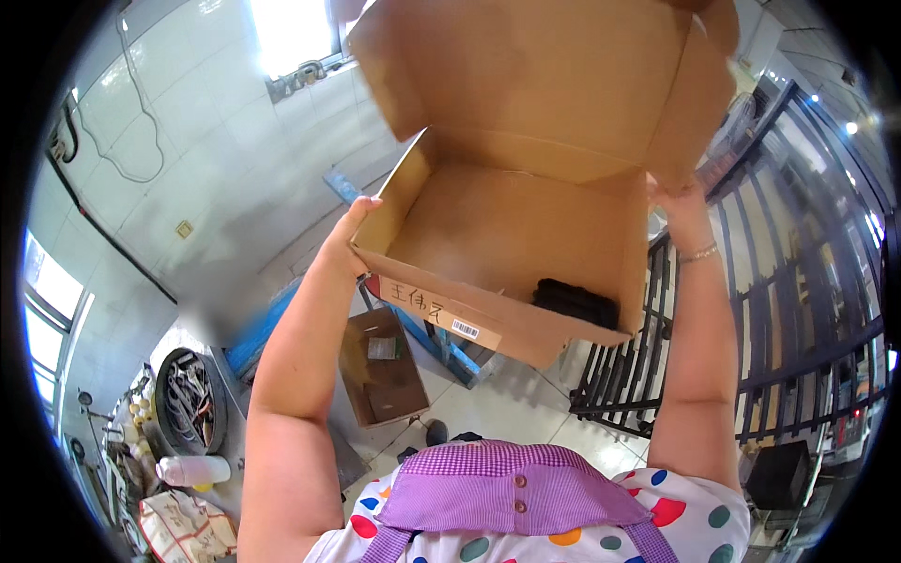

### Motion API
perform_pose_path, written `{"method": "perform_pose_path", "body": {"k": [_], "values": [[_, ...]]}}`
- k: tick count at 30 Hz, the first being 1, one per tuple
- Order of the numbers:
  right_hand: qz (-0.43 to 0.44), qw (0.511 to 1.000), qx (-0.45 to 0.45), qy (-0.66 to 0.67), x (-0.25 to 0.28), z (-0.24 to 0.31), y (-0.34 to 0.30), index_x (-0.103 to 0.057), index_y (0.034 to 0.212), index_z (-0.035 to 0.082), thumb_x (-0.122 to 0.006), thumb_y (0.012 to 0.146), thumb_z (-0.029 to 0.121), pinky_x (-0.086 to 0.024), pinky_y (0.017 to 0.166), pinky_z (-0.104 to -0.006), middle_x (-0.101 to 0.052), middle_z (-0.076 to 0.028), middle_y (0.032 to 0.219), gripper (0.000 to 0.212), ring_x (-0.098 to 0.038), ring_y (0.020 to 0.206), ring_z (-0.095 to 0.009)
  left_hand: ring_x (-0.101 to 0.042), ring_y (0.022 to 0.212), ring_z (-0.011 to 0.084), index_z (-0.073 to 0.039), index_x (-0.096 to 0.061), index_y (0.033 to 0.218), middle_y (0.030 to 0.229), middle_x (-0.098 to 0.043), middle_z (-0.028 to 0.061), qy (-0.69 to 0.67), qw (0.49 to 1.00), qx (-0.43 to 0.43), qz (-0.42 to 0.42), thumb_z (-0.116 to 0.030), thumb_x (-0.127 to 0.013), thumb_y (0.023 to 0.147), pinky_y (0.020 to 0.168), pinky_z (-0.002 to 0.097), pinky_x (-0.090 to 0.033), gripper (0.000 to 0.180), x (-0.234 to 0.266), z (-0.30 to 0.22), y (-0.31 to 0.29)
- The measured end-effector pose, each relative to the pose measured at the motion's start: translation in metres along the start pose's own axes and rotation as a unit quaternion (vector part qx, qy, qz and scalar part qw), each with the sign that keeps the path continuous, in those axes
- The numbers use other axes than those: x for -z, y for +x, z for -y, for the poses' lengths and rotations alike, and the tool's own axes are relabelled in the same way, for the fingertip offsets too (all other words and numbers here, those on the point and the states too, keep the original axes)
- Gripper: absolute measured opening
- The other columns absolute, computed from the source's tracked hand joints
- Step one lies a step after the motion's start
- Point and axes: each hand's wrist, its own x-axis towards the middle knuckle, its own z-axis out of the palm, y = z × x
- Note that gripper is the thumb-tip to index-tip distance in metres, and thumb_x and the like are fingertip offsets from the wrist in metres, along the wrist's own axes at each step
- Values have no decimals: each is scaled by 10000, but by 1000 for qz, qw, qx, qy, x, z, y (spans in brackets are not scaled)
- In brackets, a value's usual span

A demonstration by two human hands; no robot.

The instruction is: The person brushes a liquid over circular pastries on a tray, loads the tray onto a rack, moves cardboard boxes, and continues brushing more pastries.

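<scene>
An open cardboard box [507, 225], its lid standing up at the far side, is held out in front of me in both hands. My left hand [355, 225] grips its left wall, with the thumb on the rim and the other fingers mostly hidden behind the wall. At the right side my right hand [680, 202] grips the box near the lid hinge; its fingers are partly hidden by the cardboard. Inside, a small black bundle [574, 302] that looks like folded cloth lies in the near right corner. A handwritten paper label with a barcode [465, 328] is on the front wall.
Below stands another open cardboard box [385, 371] on the tiled floor. Black metal racks [798, 244] fill the right side. To the left are a round tub of metal tools [190, 399], a plastic bottle [192, 471] and a printed sack [183, 525]. Blue metal framing [450, 352] is behind the held box.
</scene>
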Motion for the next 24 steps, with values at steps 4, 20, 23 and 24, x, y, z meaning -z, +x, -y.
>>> {"method": "perform_pose_path", "body": {"k": [4,20,23,24], "values": [[108,992,-64,1,12,-10,-28,-536,1177,17,-588,729,-54,-376,971,-312,-566,-75,1193,456,-517,1139,-184,-577,1031,271,-42,-497,1242,1191,-558,128,27,989,-100,109,-190,-543,818,864,395,-496,451,-2,10,15],[-233,969,-66,-37,-14,-81,-8,-490,1239,-6,-722,774,227,-432,879,-321,-542,-124,1203,569,-487,1110,-137,-226,1365,285,-97,-93,1467,1470,-269,140,448,860,-237,-53,-229,-756,708,1054,442,-274,1017,-39,3,60],[-176,976,-127,-15,-23,-79,23,-464,1280,26,-708,790,319,-431,895,-353,-521,-97,1239,622,-462,1154,-160,-222,1367,294,-54,-78,1461,1456,-278,174,418,871,-256,-41,-330,-735,754,1070,418,-253,1003,-74,-23,97],[-145,978,-151,8,-27,-79,30,-460,1289,37,-689,805,339,-433,894,-354,-524,-82,1238,614,-469,1147,-162,-233,1362,293,-32,-82,1456,1441,-295,189,409,878,-248,-25,-356,-715,778,1072,398,-255,982,-82,-30,108]]}}
